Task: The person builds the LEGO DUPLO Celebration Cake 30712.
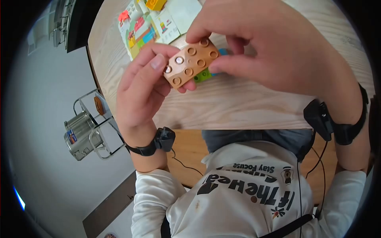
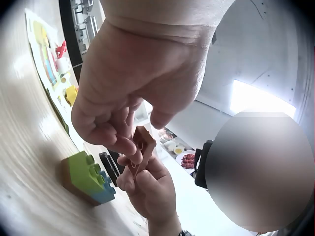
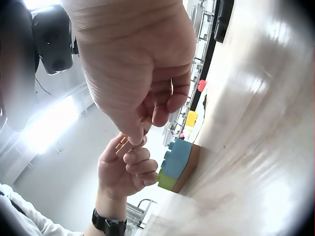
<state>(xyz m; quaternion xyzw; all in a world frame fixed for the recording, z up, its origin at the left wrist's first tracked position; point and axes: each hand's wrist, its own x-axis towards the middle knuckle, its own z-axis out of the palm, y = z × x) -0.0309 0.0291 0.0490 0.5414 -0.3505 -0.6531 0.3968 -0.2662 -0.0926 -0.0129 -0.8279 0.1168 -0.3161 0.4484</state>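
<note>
Both hands hold one tan building brick (image 1: 194,64) above the table, its two rows of studs facing up in the head view. My left hand (image 1: 139,83) grips the left end, thumb along the edge and other fingers underneath. At the other end, my right hand (image 1: 274,55) pinches the brick between thumb and forefinger. The left wrist view shows the hollow underside of the tan brick (image 2: 144,142). Beneath the hands, on the table, stands a small brick stack with a green brick (image 2: 82,172) and a blue brick (image 3: 178,158) side by side on a brown base (image 3: 191,169).
An open picture booklet (image 1: 172,27) lies on the wooden table (image 1: 238,111) beyond the hands. On the booklet are a yellow brick (image 1: 155,4) and a red piece (image 1: 124,16). A steel pot (image 1: 81,135) stands on a rack off to the left, past the table edge.
</note>
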